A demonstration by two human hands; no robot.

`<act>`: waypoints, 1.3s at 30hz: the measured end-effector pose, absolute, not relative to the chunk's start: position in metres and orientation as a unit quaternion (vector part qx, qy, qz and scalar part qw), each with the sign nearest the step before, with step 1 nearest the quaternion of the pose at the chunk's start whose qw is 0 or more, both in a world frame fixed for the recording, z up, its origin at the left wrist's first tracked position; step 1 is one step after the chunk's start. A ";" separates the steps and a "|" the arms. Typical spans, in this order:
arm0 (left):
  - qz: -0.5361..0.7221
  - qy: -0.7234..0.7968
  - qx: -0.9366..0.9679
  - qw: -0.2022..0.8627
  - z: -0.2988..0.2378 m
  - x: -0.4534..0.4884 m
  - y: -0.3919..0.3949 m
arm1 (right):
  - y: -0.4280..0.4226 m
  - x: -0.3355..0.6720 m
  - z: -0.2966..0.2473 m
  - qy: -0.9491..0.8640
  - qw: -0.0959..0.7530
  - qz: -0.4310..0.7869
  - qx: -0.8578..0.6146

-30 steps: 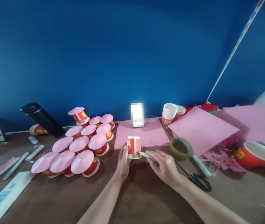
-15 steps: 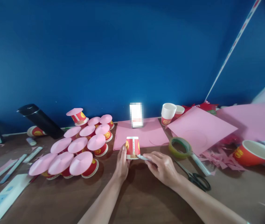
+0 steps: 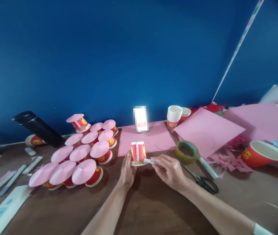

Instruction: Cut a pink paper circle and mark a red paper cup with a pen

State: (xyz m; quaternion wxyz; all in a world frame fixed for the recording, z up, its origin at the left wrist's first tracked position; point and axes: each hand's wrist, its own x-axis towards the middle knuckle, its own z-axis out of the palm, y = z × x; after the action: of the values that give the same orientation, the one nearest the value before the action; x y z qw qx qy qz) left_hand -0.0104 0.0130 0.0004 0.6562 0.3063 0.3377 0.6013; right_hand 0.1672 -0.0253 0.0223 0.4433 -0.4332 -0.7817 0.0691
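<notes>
A red paper cup (image 3: 138, 153) with yellow print and a pale strip is held upside down in front of me. My left hand (image 3: 127, 173) is closed around its left side and lower edge. In my right hand (image 3: 169, 169), the fingers pinch a slim whitish tool (image 3: 151, 161) whose kind I cannot make out. Its tip is at the cup's lower right edge, by the rim. Behind the cup lie pink paper sheets (image 3: 153, 140). To the left stand several upturned cups topped with pink paper cones (image 3: 84, 171).
A roll of tape (image 3: 187, 160), scissors (image 3: 206, 184) and an orange-red cup (image 3: 254, 158) lie to the right. Stacked cups (image 3: 174, 114) stand at the back. On the left are a black flask (image 3: 39, 129) and a white power strip (image 3: 8, 209). A blue wall (image 3: 119, 58) bounds the far side.
The view has shifted slightly. My left hand still holds the cup; the tool in my right hand is turned a little and still meets the cup's lower right edge.
</notes>
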 end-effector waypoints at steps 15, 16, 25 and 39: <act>0.590 0.333 0.332 0.657 0.007 -0.007 0.010 | -0.025 0.169 0.024 -0.785 0.420 0.044 -0.454; 0.587 0.334 0.334 0.658 0.007 -0.007 0.010 | -0.024 0.169 0.024 -0.784 0.421 0.042 -0.455; 0.583 0.355 0.329 0.653 0.011 -0.005 0.009 | -0.024 0.169 0.025 -0.797 0.411 0.023 -0.442; 0.584 0.358 0.327 0.650 0.011 -0.006 0.010 | -0.023 0.171 0.024 -0.814 0.397 0.017 -0.424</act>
State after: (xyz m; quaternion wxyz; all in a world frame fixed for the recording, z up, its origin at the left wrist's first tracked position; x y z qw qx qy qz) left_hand -0.0060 0.0099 0.0109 0.6503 0.3275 0.3581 0.5844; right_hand 0.1706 -0.0228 0.0239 0.3972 -0.4236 -0.8139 0.0173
